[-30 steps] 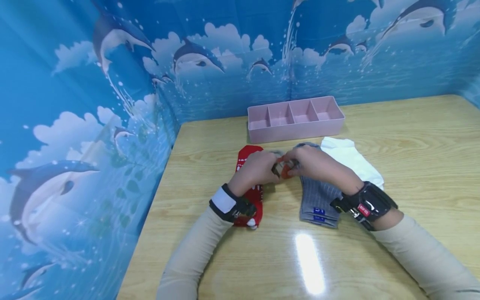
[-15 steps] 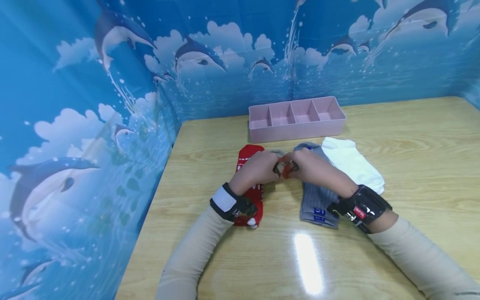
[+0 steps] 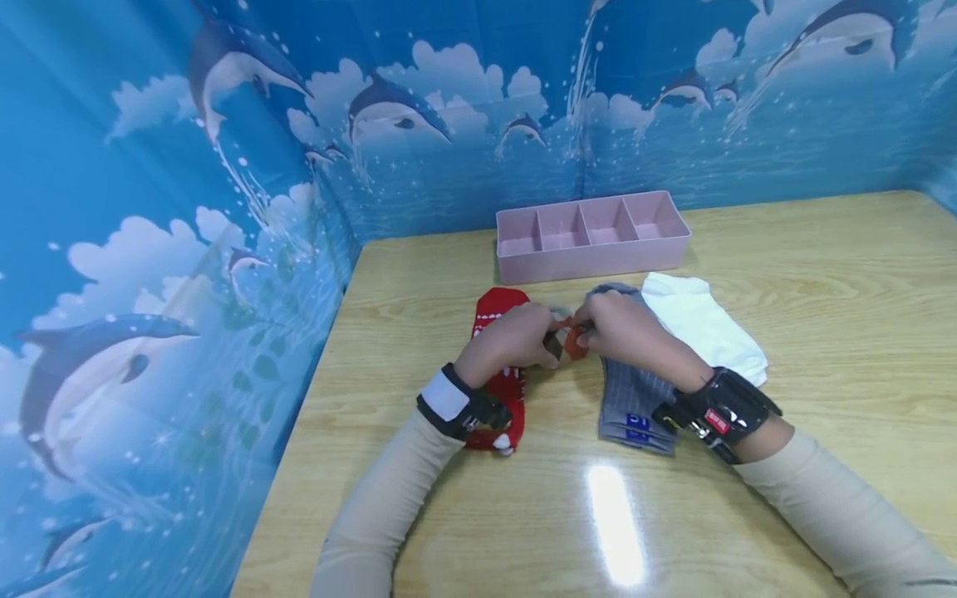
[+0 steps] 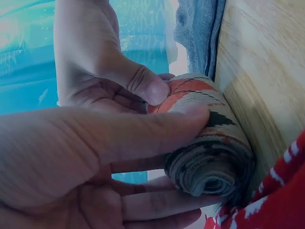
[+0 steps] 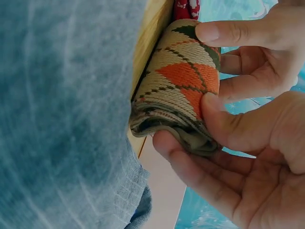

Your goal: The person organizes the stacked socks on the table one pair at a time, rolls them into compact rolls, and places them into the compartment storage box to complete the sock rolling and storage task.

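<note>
1 beige sock roll (image 5: 178, 78), orange-patterned, held sideways.

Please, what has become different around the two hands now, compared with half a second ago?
The right hand has shifted slightly away from the left hand. Both still hold the beige knitted roll with orange and dark green diamonds; nothing was let go. The red-and-white patterned sock, grey ribbed fabric, folded white fabric and long pink four-compartment plastic box stayed in place.

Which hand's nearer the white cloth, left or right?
Right. In the head view, the right hand overlaps the gray cloth, which lies beside the white cloth; the left hand is farther off, overlapping the red sock.
</note>
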`<action>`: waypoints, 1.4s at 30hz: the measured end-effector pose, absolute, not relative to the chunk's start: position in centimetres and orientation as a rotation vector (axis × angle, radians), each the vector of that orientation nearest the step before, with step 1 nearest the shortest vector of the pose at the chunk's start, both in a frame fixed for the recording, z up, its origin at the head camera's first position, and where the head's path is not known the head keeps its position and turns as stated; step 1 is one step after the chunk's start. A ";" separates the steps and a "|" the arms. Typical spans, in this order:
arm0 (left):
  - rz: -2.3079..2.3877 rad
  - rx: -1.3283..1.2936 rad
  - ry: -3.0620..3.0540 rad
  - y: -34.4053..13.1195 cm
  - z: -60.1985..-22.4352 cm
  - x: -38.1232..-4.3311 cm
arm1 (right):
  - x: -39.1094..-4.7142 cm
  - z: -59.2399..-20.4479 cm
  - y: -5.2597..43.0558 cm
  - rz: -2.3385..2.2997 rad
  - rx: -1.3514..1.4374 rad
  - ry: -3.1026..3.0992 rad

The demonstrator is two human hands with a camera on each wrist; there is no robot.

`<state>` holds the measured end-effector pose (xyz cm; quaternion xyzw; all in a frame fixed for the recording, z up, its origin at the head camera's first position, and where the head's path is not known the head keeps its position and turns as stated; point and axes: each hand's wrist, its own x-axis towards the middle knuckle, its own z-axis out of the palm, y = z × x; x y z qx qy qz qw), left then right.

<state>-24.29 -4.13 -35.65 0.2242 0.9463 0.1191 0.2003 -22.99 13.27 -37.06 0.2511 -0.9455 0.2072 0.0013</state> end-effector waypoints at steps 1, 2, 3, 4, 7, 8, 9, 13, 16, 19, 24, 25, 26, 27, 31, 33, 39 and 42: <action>0.335 0.636 2.639 -4.2 -35.6 -24.3 | -23.0 -37.0 13.3 0.641 0.782 -2.974; 0.335 0.652 2.639 -4.2 -35.6 -24.3 | -23.0 -37.0 13.3 0.631 0.777 -2.983; 0.334 0.672 2.639 -4.2 -35.6 -24.3 | -23.0 -37.0 13.3 0.621 0.773 -2.989; 0.327 0.697 2.642 -4.3 -35.5 -24.3 | -22.9 -37.0 13.2 0.613 0.769 -2.996; 0.307 0.750 2.651 -4.4 -35.5 -24.3 | -22.9 -37.1 13.2 0.575 0.763 -3.019; 0.304 0.759 2.650 -4.4 -35.5 -24.3 | -22.9 -37.1 13.2 0.566 0.762 -3.026; 0.305 0.764 2.645 -4.4 -35.6 -24.2 | -22.9 -37.1 13.1 0.558 0.762 -3.032; 0.307 0.743 2.610 -4.2 -35.6 -24.2 | -22.9 -37.1 13.0 0.568 0.763 -3.063; 0.278 0.729 2.598 -4.1 -35.7 -24.1 | -22.9 -37.2 12.9 0.589 0.759 -3.077; 0.244 0.731 2.600 -3.9 -35.8 -24.1 | -23.0 -37.3 12.8 0.598 0.753 -3.081; 0.271 0.724 2.587 -4.0 -35.8 -24.2 | -23.1 -37.2 12.9 0.625 0.783 -3.029; 0.284 0.722 2.583 -4.1 -35.8 -24.3 | -23.0 -37.2 12.9 0.634 0.797 -3.010; 0.301 0.721 2.577 -4.2 -35.8 -24.4 | -23.0 -37.1 13.0 0.637 0.812 -2.993; 0.312 0.719 2.574 -4.2 -35.8 -24.4 | -22.9 -37.0 13.0 0.640 0.827 -2.978; 0.335 0.716 2.565 -4.5 -35.9 -24.7 | -22.5 -36.6 13.1 0.614 0.907 -2.963; 0.343 0.708 2.562 -4.5 -35.9 -24.7 | -22.3 -36.3 13.1 0.567 0.944 -2.980; 0.364 0.681 2.581 -4.6 -35.8 -24.8 | -22.1 -36.3 12.7 0.488 1.014 -2.977; 0.361 0.681 2.630 -4.7 -35.7 -24.8 | -22.4 -36.7 12.8 0.541 1.036 -2.953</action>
